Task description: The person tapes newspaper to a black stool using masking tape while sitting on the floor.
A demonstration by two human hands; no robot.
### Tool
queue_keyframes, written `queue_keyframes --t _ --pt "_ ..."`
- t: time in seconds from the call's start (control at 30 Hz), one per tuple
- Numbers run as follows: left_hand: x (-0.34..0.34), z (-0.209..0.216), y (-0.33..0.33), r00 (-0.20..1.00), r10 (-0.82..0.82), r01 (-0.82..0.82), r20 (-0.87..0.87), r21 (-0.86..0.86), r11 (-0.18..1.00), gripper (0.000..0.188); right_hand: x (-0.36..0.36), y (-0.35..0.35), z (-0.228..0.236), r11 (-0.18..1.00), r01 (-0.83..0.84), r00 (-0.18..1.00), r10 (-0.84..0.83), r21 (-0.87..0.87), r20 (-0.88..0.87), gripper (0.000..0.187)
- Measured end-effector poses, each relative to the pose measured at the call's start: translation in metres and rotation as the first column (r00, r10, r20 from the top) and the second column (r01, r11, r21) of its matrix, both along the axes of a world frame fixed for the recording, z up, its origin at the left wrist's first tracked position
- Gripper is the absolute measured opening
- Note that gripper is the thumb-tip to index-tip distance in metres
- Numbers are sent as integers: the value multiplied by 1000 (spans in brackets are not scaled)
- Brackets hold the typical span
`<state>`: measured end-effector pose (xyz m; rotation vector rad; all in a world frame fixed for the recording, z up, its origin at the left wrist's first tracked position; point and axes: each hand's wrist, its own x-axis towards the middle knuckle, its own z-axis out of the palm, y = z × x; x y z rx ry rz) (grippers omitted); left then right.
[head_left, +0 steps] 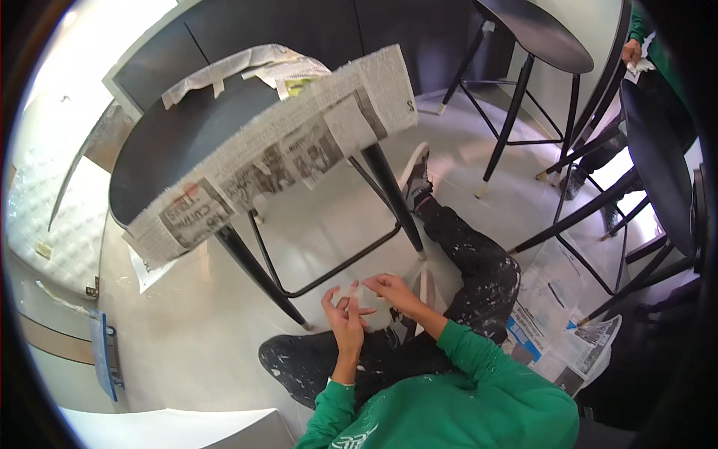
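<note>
My left hand (346, 322) is held up above my crossed legs, its fingers apart and partly curled. Beside it, my right hand (395, 293) has thumb and forefinger pinched together close to the left fingertips. Whatever is in that pinch is too small to make out. In front of both hands is a black stool (179, 131) with its seat tilted toward me. A strip of newspaper (258, 165) runs along the seat's near edge, and more torn newspaper (247, 60) covers part of the far edge.
Another black stool (535, 30) stands at the back right, and a third (658, 165) at the right. Beyond it a person's hand (633, 52) holds white paper. Newspaper sheets (553, 299) lie on the floor to my right. A blue flat piece (102, 355) stands at the left.
</note>
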<state>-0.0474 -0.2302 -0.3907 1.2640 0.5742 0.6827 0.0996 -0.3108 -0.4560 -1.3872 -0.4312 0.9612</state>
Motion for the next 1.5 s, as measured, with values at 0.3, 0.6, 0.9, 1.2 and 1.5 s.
queue_keyframes --t 0.3,0.6,0.9,1.2,1.5 --pt "18 35 -12 992 -99 86 82 147 985 48 8 -18 92 944 43 998 -26 327 -55 21" --pt "-3 48 36 945 326 -228 21 757 612 85 33 -27 135 976 113 634 -215 186 743 10" --pt "-1 28 134 738 669 -488 88 754 440 66 144 54 109 694 524 823 -561 493 -85 30" --pt "-37 25 241 776 627 -479 72 714 511 33 58 88 88 767 480 876 -447 425 -182 34" --pt "-95 52 306 766 622 -278 -163 788 549 54 -33 72 139 774 362 926 -363 520 -104 44"
